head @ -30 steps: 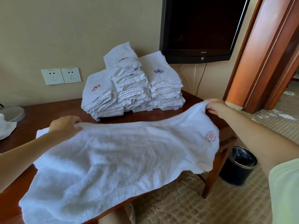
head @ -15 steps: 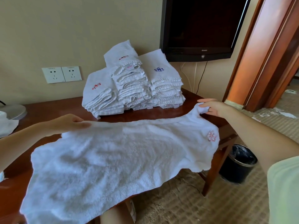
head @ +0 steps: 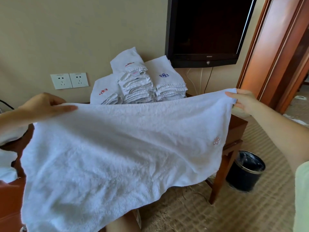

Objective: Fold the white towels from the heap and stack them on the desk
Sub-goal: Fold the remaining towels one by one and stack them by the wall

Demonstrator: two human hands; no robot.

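Note:
A large white towel with a small pink embroidered mark hangs spread in front of me, above the wooden desk. My left hand pinches its upper left corner, thumb lying on top of the cloth. At the upper right corner, my right hand grips the hem. Behind the towel, folded white towels with red and blue marks stand in three stacks against the wall. Most of the desk top is hidden by the held towel.
A dark TV hangs on the wall at the right. Two wall sockets sit left of the stacks. A black bin stands on the carpet beside the desk leg. More white cloth lies at the left edge.
Both hands have lifted the towel's top edge off the desk and pulled it taut, so it now hangs in the air and covers the lower part of the stacks.

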